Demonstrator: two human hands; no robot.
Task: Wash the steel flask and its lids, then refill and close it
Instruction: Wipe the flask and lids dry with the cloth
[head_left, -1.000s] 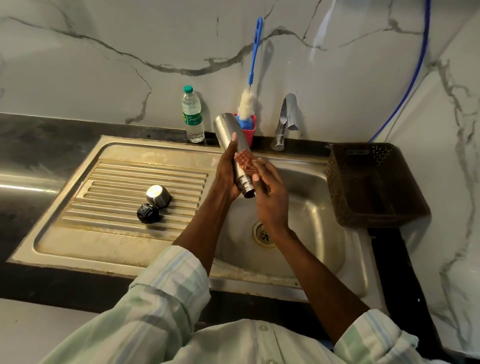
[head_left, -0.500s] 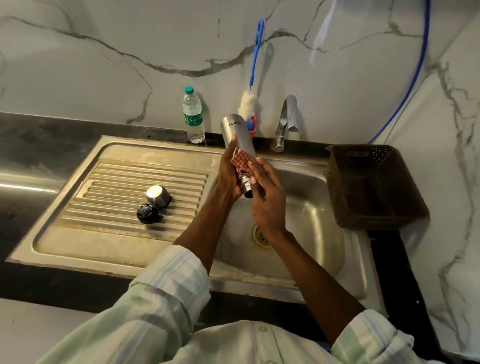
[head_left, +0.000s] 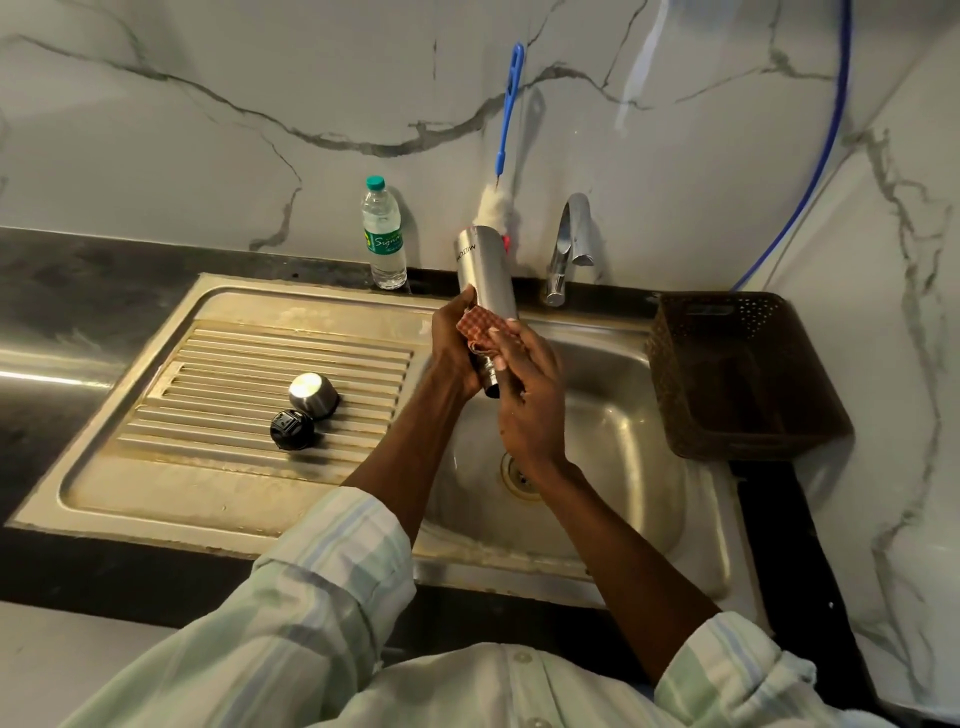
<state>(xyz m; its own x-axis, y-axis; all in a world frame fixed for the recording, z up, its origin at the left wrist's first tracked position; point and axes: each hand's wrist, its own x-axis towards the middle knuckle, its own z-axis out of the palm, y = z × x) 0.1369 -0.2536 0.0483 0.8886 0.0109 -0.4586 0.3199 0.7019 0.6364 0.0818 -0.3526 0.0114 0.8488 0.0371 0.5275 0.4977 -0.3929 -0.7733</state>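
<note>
Okay, we see both hands up over the sink (head_left: 644, 499) basin. Left hand (head_left: 452, 348) curls round the lower part of the steel flask (head_left: 485, 275), gripping it; flask is upside down and tilted, base up toward the wall, open mouth down between the two hands. Right hand (head_left: 530, 400) sits just right of the left one, fingers bent against the flask neck and pressing a red checked cloth (head_left: 478, 330) onto the steel; we read it as gripping the cloth. Cloth lies between the two hands, touching both and the flask.

Left of the left hand, well apart, on the ribbed drainboard (head_left: 218, 374): steel lid (head_left: 313, 395) dome up, and black inner lid (head_left: 292, 429) just beside it, nearer to us; whether they touch we cannot tell. Beyond the left hand, at the wall, a plastic water bottle (head_left: 383, 234) stands upright. Behind the flask base, a bottle brush (head_left: 506, 130) with blue handle leans on the wall. Tap (head_left: 569, 244) beyond the right hand, just right of the flask. Brown basket (head_left: 737, 374) well right of the right hand, on the sink edge. Blue hose (head_left: 810, 171) runs down the wall behind the basket.
</note>
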